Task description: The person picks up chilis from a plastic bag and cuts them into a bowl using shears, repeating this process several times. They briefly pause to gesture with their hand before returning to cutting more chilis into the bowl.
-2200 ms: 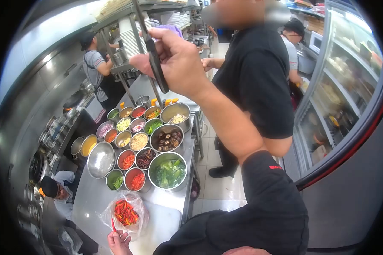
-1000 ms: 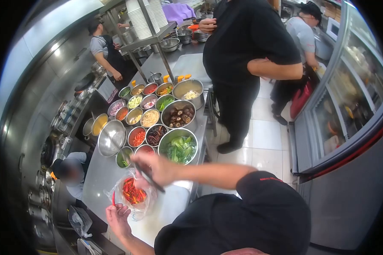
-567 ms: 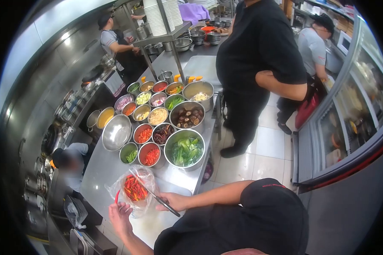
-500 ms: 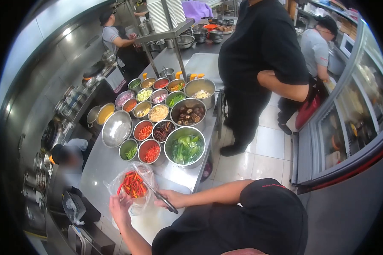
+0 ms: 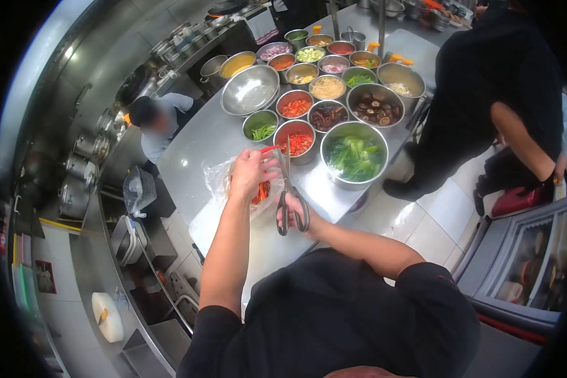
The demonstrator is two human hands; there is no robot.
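Observation:
My left hand (image 5: 253, 170) pinches a red chili (image 5: 269, 149) over the near rim of a metal pot of chopped red chili (image 5: 297, 143). Below and partly behind it lies a clear plastic bag (image 5: 218, 179) with whole red chilies (image 5: 260, 193). My right hand (image 5: 298, 215) is closed round the black handles of scissors (image 5: 285, 183). Their blades point up toward the pot, just right of the held chili. To the right stands a larger pot of green vegetables in water (image 5: 355, 154).
More pots of ingredients, including mushrooms (image 5: 375, 108), and a tilted metal bowl (image 5: 250, 90) crowd the steel table (image 5: 189, 151). A co-worker in black (image 5: 485, 82) stands at the right; another person (image 5: 160, 126) is at the left. A glass-topped fridge (image 5: 523, 258) is lower right.
The view has shifted. My left hand has moved from the bag up to the pot with the chili, and the scissors have swung upright beside it.

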